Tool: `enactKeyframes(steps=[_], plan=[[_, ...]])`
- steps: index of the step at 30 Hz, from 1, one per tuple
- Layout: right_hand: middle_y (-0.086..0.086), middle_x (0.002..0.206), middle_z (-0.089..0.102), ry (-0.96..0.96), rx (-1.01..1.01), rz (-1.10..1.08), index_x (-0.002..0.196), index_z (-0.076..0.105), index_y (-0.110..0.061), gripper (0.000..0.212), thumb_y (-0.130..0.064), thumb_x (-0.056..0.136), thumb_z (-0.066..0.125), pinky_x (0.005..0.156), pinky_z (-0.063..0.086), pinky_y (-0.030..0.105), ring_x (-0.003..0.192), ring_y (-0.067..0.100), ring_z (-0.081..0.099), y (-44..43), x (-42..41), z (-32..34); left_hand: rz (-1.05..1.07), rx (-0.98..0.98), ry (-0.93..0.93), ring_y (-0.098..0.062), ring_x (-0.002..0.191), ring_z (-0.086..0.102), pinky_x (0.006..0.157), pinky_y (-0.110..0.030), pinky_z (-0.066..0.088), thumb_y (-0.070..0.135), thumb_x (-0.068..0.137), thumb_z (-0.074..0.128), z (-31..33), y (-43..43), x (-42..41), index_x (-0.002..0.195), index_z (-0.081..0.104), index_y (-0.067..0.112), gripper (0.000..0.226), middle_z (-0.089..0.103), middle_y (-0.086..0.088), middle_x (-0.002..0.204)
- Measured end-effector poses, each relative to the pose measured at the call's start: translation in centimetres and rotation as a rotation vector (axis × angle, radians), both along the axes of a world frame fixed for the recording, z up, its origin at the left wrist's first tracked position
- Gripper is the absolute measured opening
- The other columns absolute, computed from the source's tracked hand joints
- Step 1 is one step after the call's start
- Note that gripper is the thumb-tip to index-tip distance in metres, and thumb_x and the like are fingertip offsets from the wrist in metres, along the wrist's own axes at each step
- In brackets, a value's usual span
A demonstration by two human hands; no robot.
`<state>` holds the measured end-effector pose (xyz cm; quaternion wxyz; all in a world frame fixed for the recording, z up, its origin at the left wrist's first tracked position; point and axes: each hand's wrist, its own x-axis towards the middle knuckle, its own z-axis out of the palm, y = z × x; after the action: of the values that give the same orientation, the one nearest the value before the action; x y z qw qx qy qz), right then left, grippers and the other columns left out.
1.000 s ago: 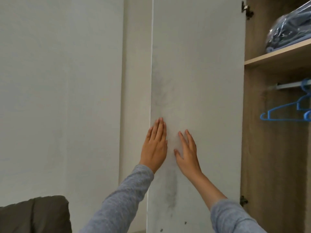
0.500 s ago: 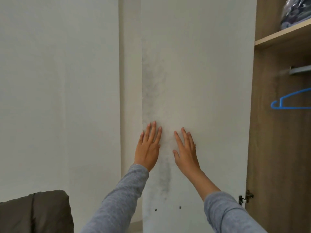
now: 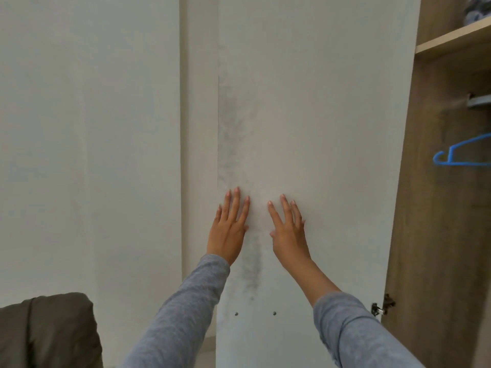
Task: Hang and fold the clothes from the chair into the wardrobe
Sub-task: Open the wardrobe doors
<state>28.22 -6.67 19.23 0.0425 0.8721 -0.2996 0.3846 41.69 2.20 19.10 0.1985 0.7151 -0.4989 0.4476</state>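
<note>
Though apart, two hands on one door.

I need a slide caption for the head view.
Left hand and right hand press flat on the open wardrobe door; a blue hanger shows inside.

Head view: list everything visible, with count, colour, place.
wardrobe door: one, white with grey smudges, centre, open
wardrobe: one, brown wood, right edge
shelf: one, light wood, upper right
bundle: one, dark, on shelf, cut off
rail: one, grey, under shelf
hanger: one, blue, right edge below rail
hinge: one, metal, door's lower right
wall: white, left
padded item: one, dark grey-brown, lower left corner
sleeves: two, grey, bottom
left hand: flat on door, left edge
right hand: flat on door beside it
</note>
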Motion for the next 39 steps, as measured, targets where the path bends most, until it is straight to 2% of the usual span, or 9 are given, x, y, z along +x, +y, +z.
enactKeyframes(steps=[7,12,16,20,24,29,33,36,39], plan=[[-0.001,0.159,-0.005,0.119,0.091,0.112,0.148,0.023,-0.019,0.061,-0.012,0.093,0.048,0.117,0.019,0.042,0.146,0.022,-0.006,-0.2,-4.0,0.3,-0.094,-0.068,0.217,-0.029,0.143,0.010,0.113,-0.045,0.020,0.012,0.083,0.061,-0.9,-1.4,-3.2,0.147,0.023,0.008,0.075,0.010,-0.014,0.155],[-0.002,0.159,-0.010,0.195,0.096,-0.077,0.148,0.022,-0.020,0.059,-0.014,0.094,0.044,0.118,0.011,0.044,0.146,0.018,-0.007,-0.4,-13.4,1.4,-0.231,-0.077,0.446,-0.021,0.144,-0.007,0.117,-0.041,0.003,0.019,0.094,0.045,-4.4,-4.6,-10.0,0.150,0.006,0.012,0.069,-0.007,-0.008,0.157],[-0.002,0.159,-0.007,0.261,-0.063,-0.299,0.149,0.022,-0.021,0.062,-0.013,0.091,0.045,0.118,0.003,0.043,0.146,0.017,-0.006,1.3,-22.1,3.5,-0.446,-0.011,0.579,-0.016,0.142,-0.015,0.117,-0.040,0.000,0.027,0.099,0.034,-7.1,-8.1,-19.0,0.150,0.001,0.014,0.062,-0.020,0.000,0.151],[0.000,0.160,-0.003,0.313,-0.166,-0.503,0.148,0.024,-0.021,0.066,-0.014,0.087,0.048,0.119,0.005,0.046,0.147,0.017,-0.002,3.3,-29.1,4.9,-0.760,0.080,0.609,-0.023,0.146,0.000,0.117,-0.043,0.011,0.036,0.097,0.023,-7.3,-10.2,-29.4,0.149,0.013,0.012,0.059,-0.002,-0.006,0.156],[0.003,0.159,-0.005,0.456,-0.179,-0.807,0.151,0.012,-0.021,0.066,-0.021,0.092,0.044,0.117,0.000,0.045,0.147,0.019,-0.006,4.9,-34.8,5.7,-1.149,0.227,0.619,-0.012,0.143,-0.017,0.117,-0.030,-0.006,0.035,0.101,0.027,-6.4,-9.8,-38.3,0.149,-0.002,0.020,0.057,-0.012,0.000,0.157],[0.011,0.136,0.050,0.611,-0.186,-1.190,0.129,0.054,-0.015,0.054,-0.028,0.078,0.065,0.113,0.021,0.050,0.135,0.028,0.038,6.5,-39.6,5.5,-1.622,0.509,0.821,-0.014,0.130,0.034,0.113,-0.030,0.027,0.031,0.100,0.038,-5.4,-7.6,-46.1,0.139,0.037,0.016,0.042,0.039,-0.001,0.140],[0.008,0.114,0.062,0.789,-0.150,-1.430,0.108,0.067,-0.014,0.032,-0.034,0.084,0.061,0.115,0.018,0.047,0.115,0.029,0.051,8.2,-41.6,5.6,-1.849,0.761,1.107,-0.006,0.110,0.052,0.103,-0.034,0.041,0.031,0.099,0.042,-5.6,-5.3,-50.3,0.120,0.049,0.028,0.022,0.054,0.007,0.120],[0.008,0.122,0.060,1.008,-0.043,-1.527,0.120,0.063,-0.015,0.036,-0.035,0.097,0.044,0.117,0.002,0.048,0.127,0.031,0.041,9.0,-42.2,4.9,-1.943,0.822,1.278,0.003,0.118,0.043,0.101,-0.018,0.035,0.025,0.100,0.043,-5.8,-3.9,-51.7,0.136,0.041,0.023,0.036,0.045,0.017,0.130],[0.008,0.139,0.047,1.110,0.002,-1.583,0.131,0.054,-0.016,0.042,-0.038,0.098,0.042,0.116,-0.004,0.050,0.139,0.033,0.024,9.9,-41.5,5.0,-1.906,0.822,1.387,0.000,0.114,0.048,0.091,-0.015,0.036,0.021,0.100,0.043,-5.9,-3.1,-51.9,0.127,0.046,0.024,0.027,0.050,0.015,0.122]])
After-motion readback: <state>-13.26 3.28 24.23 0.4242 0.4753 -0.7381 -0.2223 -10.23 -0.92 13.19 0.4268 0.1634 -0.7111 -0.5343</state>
